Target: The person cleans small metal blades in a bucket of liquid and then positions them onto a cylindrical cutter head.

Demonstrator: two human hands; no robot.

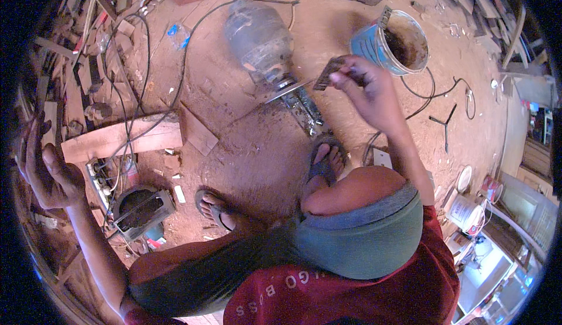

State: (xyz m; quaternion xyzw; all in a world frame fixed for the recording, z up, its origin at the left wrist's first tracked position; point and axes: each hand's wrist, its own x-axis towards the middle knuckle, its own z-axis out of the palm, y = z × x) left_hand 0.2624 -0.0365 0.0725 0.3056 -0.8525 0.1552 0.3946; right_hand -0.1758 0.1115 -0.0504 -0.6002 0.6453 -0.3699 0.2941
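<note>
My right hand (369, 88) pinches a small dark piece with a ridged, comb-like edge (329, 74) between thumb and fingers. Just left of that piece, a thin metal disc or blade (290, 91), seen nearly edge-on, sits at the end of a rounded grey motor-like machine (257, 35). A narrow dirty metal bar (304, 114) reaches from there toward my right foot. Far to the left, my left hand (52, 176) is raised with its fingers apart and nothing in it. Its nearest neighbour is a wooden plank (123, 138).
A blue bucket (407, 41) with brown residue stands beyond my right hand. Black cables (182, 62) cross the dirt floor. Wood scraps (82, 62) pile up at left. A dark open housing (140, 208) lies below the plank. A three-armed metal tool (446, 125) is at right.
</note>
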